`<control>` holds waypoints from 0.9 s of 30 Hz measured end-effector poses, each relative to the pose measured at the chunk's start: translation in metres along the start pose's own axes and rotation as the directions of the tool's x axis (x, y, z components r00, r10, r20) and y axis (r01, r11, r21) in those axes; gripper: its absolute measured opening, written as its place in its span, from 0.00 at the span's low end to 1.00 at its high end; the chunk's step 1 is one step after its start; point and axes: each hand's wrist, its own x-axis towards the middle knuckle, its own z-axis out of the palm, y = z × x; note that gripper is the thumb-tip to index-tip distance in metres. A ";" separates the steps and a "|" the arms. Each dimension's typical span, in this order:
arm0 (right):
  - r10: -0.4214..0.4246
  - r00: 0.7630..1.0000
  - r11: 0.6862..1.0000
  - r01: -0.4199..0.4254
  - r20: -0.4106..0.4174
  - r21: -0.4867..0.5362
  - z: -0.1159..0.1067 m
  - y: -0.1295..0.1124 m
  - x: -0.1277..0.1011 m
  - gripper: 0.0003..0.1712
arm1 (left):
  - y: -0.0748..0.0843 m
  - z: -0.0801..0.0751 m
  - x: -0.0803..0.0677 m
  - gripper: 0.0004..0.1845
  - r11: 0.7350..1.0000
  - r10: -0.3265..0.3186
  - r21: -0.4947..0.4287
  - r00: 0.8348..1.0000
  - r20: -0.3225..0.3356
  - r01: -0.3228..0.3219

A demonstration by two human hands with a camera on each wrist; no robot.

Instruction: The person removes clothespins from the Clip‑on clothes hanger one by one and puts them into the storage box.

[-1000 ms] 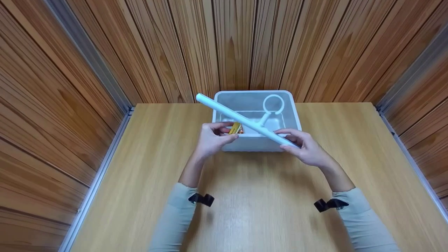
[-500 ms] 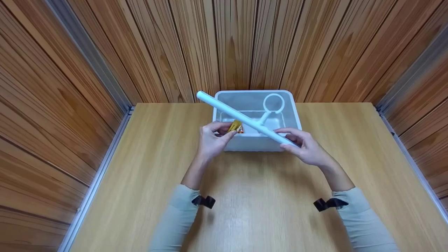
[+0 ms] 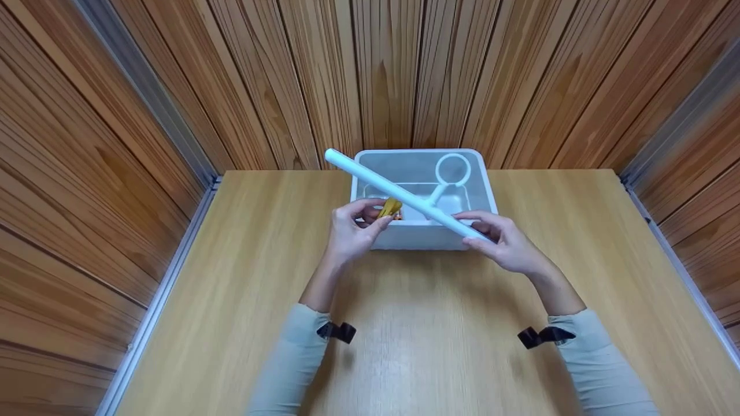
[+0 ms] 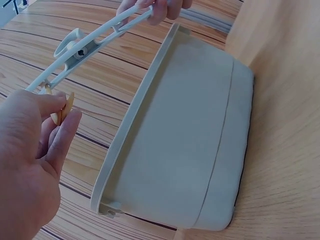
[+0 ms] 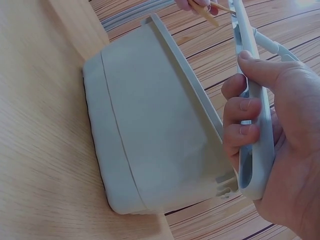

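Observation:
My left hand (image 3: 354, 228) pinches a yellow clothespin (image 3: 391, 207) between thumb and fingers. In the left wrist view the clothespin (image 4: 64, 112) shows pale wood-coloured, right at the underside of a light blue plastic hanger (image 4: 65, 60). My right hand (image 3: 506, 242) grips the near right end of this hanger (image 3: 381, 184), a long slanting bar with a ring-shaped hook. Seen from the right wrist, the thumb and curled fingers wrap the hollow bar (image 5: 257, 107), and the clothespin (image 5: 206, 14) reaches to its far part. The hanger is held over a light grey bin.
The rectangular bin (image 3: 425, 238) stands on the wooden table (image 3: 425, 323) near the back wall (image 3: 381, 75), with both hands at its front rim. Something small and orange (image 3: 398, 216) shows beside the clothespin. Wood-panelled side walls (image 3: 75, 144) flank the table.
The left hand has shifted slightly and the clothespin has tilted in its fingers. The hanger has rolled a little, its hook ring now looking closed and slightly higher. The right hand has stayed in place.

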 end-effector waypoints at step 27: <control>-0.026 1.000 1.000 0.026 0.008 0.003 0.000 -0.001 0.003 0.24 | 0.000 -0.001 0.001 0.15 0.986 -0.083 -0.140 0.995 0.055 0.090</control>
